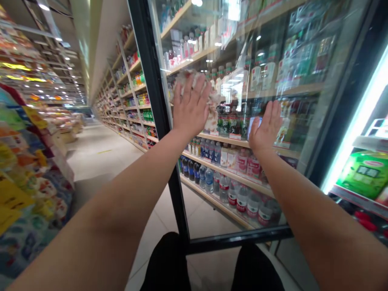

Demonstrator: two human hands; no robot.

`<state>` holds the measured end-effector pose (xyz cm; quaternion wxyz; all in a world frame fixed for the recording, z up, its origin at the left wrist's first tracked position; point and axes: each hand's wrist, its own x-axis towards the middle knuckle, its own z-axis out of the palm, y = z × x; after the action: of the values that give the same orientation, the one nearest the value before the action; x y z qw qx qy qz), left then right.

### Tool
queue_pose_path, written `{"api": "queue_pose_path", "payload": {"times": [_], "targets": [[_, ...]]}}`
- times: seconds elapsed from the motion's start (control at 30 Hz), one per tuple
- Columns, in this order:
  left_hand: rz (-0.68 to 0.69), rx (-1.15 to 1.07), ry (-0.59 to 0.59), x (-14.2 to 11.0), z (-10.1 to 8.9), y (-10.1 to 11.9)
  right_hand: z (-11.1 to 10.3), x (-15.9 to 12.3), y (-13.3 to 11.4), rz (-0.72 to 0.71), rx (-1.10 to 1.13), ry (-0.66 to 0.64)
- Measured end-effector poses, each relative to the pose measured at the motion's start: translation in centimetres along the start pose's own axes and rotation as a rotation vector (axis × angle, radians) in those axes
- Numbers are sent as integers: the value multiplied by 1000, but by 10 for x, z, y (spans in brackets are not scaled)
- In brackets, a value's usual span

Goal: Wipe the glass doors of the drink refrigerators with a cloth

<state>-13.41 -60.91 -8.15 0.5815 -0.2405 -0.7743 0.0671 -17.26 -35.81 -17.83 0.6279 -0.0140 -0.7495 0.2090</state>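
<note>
My left hand lies flat with spread fingers, pressing a crumpled beige-white cloth to the glass door. Parts of the cloth show above the fingertips and right of the hand; the rest is covered by the palm. Lower and to the right, my right hand is held up against the glass, fingers straight and close together, thumb apart. A small bluish-white patch shows beside its thumb; I cannot tell what it is. The door has a black frame and stands swung out.
Beyond the glass, shelves hold rows of bottles. A lit cooler interior with a green package is at the right. Packaged goods line the left side of the aisle floor. My knees are just below the door.
</note>
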Motion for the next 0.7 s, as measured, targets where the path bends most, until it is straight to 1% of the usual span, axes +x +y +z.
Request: {"api": "queue_pose_path", "payload": {"times": [0.13,0.23,0.43,0.7], "targets": [[73,48,-35,-29,10,13,-4,0,-3,4,-13,-25],[94,62,-47,-41,17,18,-4,-1,-3,2,-1,-27],[103,12,-28,-42,20,16,3,-2,2,-26,38,34],[123,49,9,-45,21,14,11,-3,8,-51,12,69]]}}
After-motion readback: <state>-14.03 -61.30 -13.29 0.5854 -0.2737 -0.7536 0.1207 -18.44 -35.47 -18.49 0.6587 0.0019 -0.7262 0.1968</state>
